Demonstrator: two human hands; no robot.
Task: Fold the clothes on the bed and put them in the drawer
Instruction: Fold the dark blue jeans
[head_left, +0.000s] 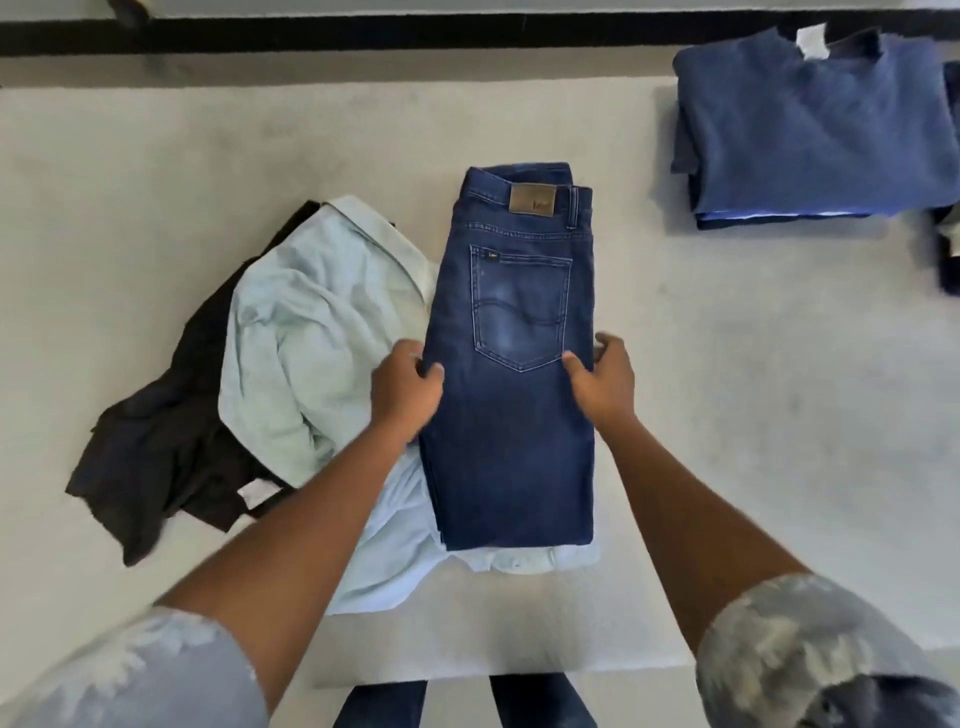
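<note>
— Both hands are gripping the folded jeans (511, 364): the left hand (405, 384) is curling round the left edge and the right hand (605, 379) is pinching the right edge, thumbs on top.
— Where are the jeans lying?
— On the bed (156, 156), overlapping a crumpled pale shirt (311, 338). A dark garment (156, 441) is lying under that shirt's left side. A folded blue stack (815, 130) is sitting well apart, far right.

The brown waistband patch (533, 199) on the jeans (511, 441) reads "Lee" (faintly), and the small tab (491, 254) at the back pocket (522, 306) repeats it.
</note>
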